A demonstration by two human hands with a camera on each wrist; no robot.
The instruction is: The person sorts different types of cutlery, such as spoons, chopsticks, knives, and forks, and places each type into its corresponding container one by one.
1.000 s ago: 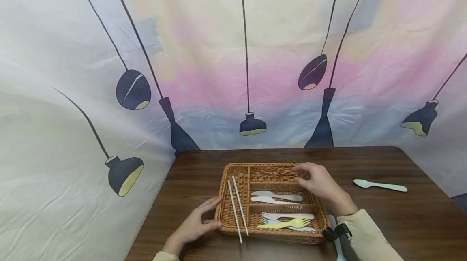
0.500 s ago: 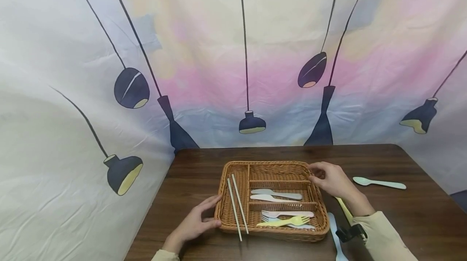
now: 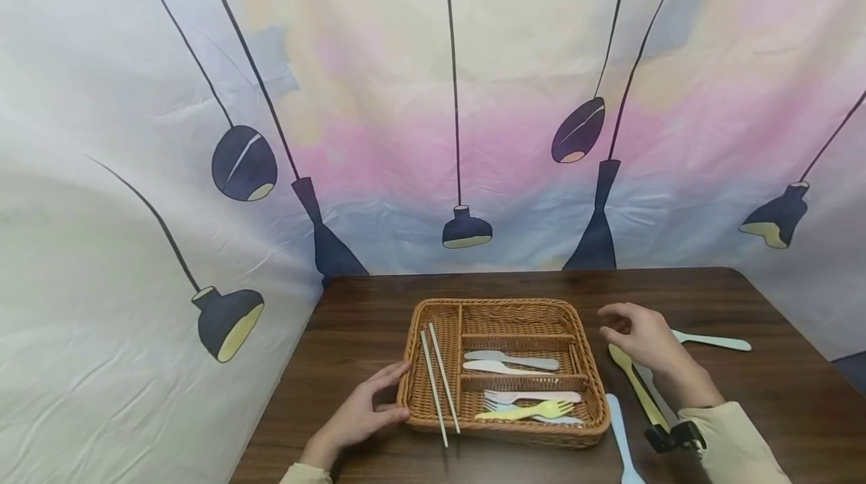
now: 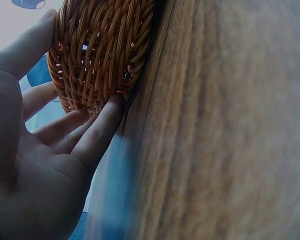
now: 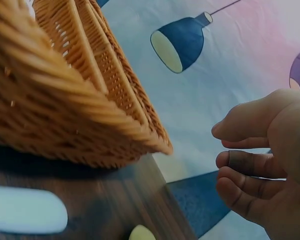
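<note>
- Your basket (image 3: 517, 322) is brown woven wicker, rectangular with rounded corners, lying flat on the dark wood table (image 3: 365, 319) in front of you.
- Dividers split it into one long left compartment and three stacked ones on the right.
- Two pale chopsticks (image 3: 445, 379) slant across the long compartment, their near ends over the front rim.
- Two pale knives (image 3: 524, 361) lie in the middle right compartment; forks, a yellow one on top (image 3: 521, 412), fill the nearest.
- Your left hand (image 3: 361, 412) touches the basket's left side, fingers spread, tips against the weave.
- Your right hand (image 3: 646, 337) hangs right of the basket, apart from it, fingers loosely bent, pinching nothing, above a yellow spoon (image 3: 636, 382).
</note>
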